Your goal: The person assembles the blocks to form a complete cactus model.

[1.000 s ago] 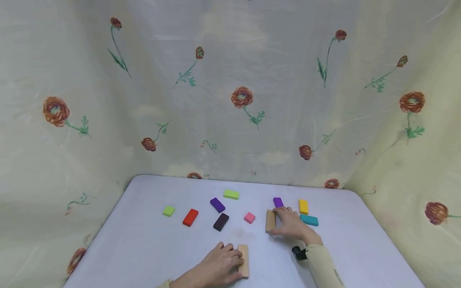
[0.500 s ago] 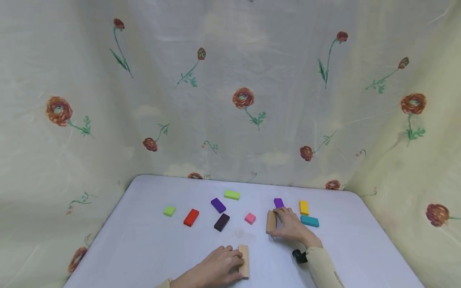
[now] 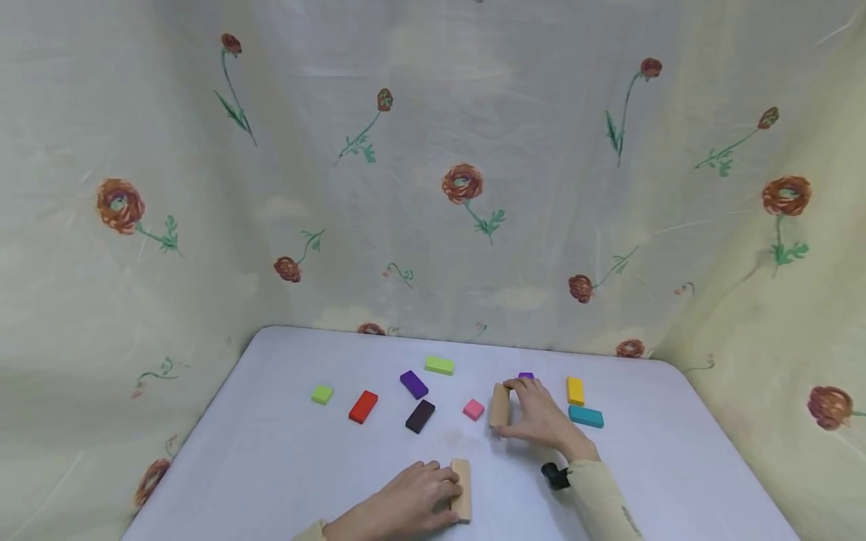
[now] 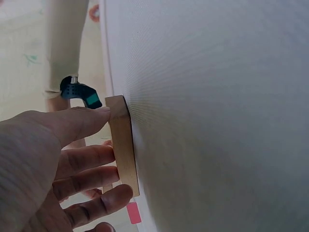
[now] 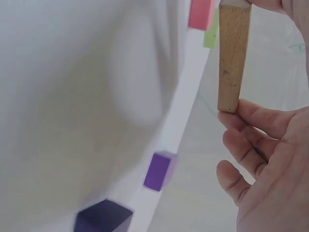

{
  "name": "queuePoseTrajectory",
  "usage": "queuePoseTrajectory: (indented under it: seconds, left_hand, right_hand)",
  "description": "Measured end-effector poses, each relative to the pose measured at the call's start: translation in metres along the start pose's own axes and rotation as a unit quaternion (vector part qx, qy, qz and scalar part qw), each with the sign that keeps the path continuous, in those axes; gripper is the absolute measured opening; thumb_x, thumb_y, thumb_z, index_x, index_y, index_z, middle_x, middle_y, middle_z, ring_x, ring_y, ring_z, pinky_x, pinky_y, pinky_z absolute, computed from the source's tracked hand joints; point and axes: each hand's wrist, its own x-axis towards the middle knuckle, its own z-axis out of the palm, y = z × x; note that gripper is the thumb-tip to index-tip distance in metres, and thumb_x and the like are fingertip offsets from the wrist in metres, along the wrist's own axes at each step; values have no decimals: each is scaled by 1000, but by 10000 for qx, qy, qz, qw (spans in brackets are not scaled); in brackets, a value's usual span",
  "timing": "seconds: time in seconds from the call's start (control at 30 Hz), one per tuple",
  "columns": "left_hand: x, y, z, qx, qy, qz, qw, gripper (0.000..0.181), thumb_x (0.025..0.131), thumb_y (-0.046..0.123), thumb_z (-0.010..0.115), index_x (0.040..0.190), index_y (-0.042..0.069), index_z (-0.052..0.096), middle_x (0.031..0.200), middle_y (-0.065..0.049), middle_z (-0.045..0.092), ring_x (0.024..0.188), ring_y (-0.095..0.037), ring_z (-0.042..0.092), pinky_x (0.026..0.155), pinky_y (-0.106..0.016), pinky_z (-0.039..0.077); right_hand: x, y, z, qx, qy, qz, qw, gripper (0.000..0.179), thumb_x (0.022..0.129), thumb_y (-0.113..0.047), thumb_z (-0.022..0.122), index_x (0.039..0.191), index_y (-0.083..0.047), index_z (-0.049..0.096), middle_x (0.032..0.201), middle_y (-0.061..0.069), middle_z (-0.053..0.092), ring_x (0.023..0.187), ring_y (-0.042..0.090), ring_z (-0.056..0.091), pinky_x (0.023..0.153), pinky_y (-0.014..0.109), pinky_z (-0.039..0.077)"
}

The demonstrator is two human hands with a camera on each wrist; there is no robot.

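In the head view, my left hand (image 3: 416, 500) holds a plain wooden block (image 3: 461, 488) that lies on the white table at the front. The left wrist view shows my thumb at one end of this block (image 4: 123, 145) and my fingertips along it. Farther back on the right, my right hand (image 3: 537, 417) pinches a second wooden block (image 3: 500, 406) by its two ends, thumb at the near end. From the right wrist, that block (image 5: 233, 60) appears off the table. A purple block (image 3: 526, 375) is partly hidden behind the right hand.
Left of the right hand lie pink (image 3: 473, 409), black (image 3: 420, 416), dark purple (image 3: 414, 384), red (image 3: 363, 406) and two lime blocks (image 3: 440, 365). Yellow (image 3: 575, 391) and teal (image 3: 585, 416) blocks lie right of it. A floral curtain (image 3: 419, 225) hangs behind the table.
My right hand has raised its wooden block and shifted it slightly left, covering more of the purple block behind. The left hand and its block stay in place. The head view has shifted slightly.
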Motion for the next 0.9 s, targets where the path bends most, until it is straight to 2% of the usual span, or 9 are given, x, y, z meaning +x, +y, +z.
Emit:
queuePoseTrajectory:
  seconds: [0.17,0.37,0.57,0.7,0.9]
  left_hand:
    - [1,-1,1,-22,33,2,10000,37,90,50,61,117,24,69,118,12,64,98,-4,58,81,-24,49]
    - [-1,0,0,-83,70,20,9999,37,90,48,62,116,23,69,118,11,64,98,-4,58,81,-23,49]
    - [-1,-1,0,-137,82,54,9999,37,90,48,62,117,23,69,118,11,64,99,-4,59,82,-23,49]
    - [0,-1,0,-164,72,17,9998,36,90,48,63,116,24,69,118,12,64,101,-4,59,83,-23,49]
    - [-1,-2,1,-135,119,11,9998,36,90,48,63,116,24,69,118,11,64,102,-5,60,84,-24,49]
  right_hand:
    - [5,-11,1,-69,46,-185,9998,88,66,-53,82,137,-13,48,136,8,51,124,29,45,100,55,43]
    - [11,-27,7,-174,-10,-498,9986,86,66,-57,80,136,-15,50,137,7,52,126,28,45,101,53,43]
    - [16,-43,13,-162,-4,-866,9961,84,65,-55,80,133,-14,53,135,7,53,122,28,47,102,52,41]
    - [19,-49,20,-268,-99,-1060,9940,85,66,-58,79,134,-14,53,134,6,54,120,26,47,103,51,39]
    - [21,-51,31,-278,-303,-1135,9927,86,66,-62,77,134,-14,54,135,7,54,122,27,46,107,55,34]
